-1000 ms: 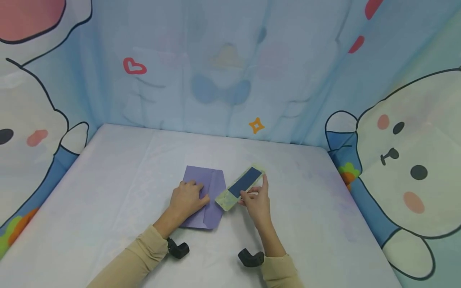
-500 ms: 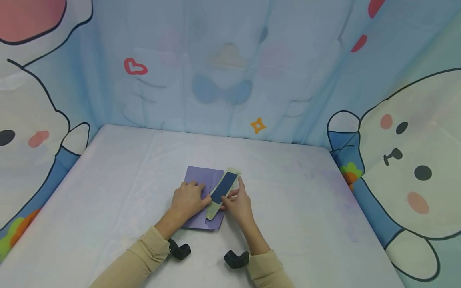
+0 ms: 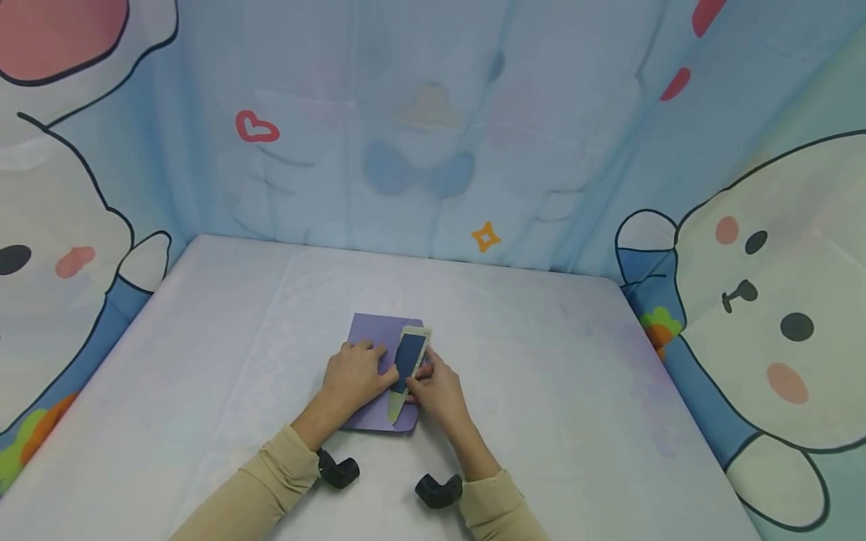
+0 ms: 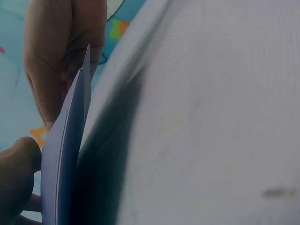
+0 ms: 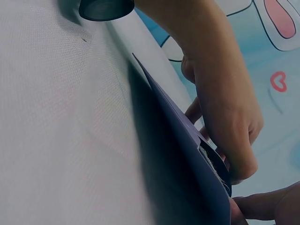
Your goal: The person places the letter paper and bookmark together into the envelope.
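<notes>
A purple paper envelope (image 3: 370, 327) lies on the white-covered table, its right side standing off the cloth over a shadow (image 5: 159, 154). My left hand (image 3: 355, 376) holds it from the left, the fingers on its upper face and the thumb at the right-hand opening. My right hand (image 3: 440, 391) pinches a long pale green card (image 3: 410, 353) with a dark blue panel, slanted over the envelope's right part. The card's lower end overlaps the opening. In the right wrist view, the envelope's upper layer arches up, with a greenish edge (image 5: 211, 161) showing beneath.
White cloth (image 3: 575, 376) covers the table around the envelope. A blue cartoon-printed curtain (image 3: 304, 188) hangs behind and along the sides. Black curved wrist pieces (image 3: 440, 491) jut inward from both sleeves above the tabletop.
My right hand has brought the card leftward from beside the envelope onto its right part, turning it more upright in the head view. My left hand has stayed on the envelope.
</notes>
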The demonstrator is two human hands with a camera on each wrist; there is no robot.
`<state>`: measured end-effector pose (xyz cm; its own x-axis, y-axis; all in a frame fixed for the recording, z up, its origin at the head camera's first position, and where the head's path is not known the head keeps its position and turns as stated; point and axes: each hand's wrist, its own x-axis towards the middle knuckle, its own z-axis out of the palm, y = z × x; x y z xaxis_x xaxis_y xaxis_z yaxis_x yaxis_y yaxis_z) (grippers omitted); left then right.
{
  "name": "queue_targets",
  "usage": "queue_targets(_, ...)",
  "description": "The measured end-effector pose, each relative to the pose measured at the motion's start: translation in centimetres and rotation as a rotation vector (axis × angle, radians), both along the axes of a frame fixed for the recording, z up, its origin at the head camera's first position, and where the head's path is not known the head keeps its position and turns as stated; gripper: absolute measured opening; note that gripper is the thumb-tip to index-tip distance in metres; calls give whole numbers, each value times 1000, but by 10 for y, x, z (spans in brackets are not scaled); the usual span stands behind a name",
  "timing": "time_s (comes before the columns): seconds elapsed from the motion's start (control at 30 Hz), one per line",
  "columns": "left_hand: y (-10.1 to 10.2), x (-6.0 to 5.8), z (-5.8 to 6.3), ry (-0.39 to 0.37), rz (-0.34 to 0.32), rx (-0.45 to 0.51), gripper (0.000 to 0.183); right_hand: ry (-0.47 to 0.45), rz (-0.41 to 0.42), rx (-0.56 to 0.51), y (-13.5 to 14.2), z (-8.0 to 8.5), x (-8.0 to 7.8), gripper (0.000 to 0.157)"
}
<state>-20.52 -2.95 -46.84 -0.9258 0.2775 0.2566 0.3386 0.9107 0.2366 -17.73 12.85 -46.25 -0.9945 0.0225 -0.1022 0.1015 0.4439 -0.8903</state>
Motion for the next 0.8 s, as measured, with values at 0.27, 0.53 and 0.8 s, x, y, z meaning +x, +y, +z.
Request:
queue_targets(0.27,0,-1,0,-4,3,12,47,-19,10,-3,-2,-2,-1,70)
queue_targets(0.53,0,-1,-1,-17,11,9,47,-30,21,-28,-4,-5,-3,65)
queue_targets(0.8,0,-1,-1,4,1,7,46,-27,45,-11,-5,-5,-5,62)
